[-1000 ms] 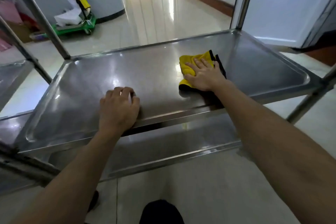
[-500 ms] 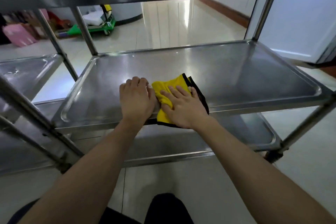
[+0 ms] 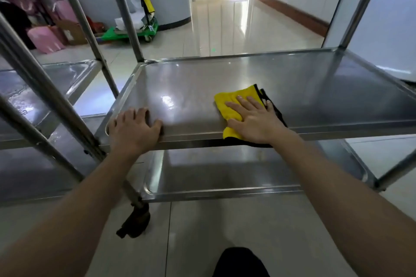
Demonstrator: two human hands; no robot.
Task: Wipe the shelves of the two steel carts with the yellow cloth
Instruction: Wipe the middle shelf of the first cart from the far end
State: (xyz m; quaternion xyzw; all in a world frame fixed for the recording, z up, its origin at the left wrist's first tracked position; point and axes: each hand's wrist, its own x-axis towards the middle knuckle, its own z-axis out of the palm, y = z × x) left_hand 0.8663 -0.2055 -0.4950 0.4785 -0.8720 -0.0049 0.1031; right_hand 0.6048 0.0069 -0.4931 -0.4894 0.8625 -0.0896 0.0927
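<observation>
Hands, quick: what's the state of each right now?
Left hand: open, fingers loosely bent, resting on the front rim of the middle shelf, holding nothing.
Right hand: open, flat, pressing the yellow cloth onto that shelf.

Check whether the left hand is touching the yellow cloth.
Apart. Head view: the left hand rests at the near-left corner of the middle shelf, with bare steel between it and the yellow cloth under the right hand.

Bare forearms (image 3: pixel 337 186); perhaps dark trousers (image 3: pixel 239 262).
</observation>
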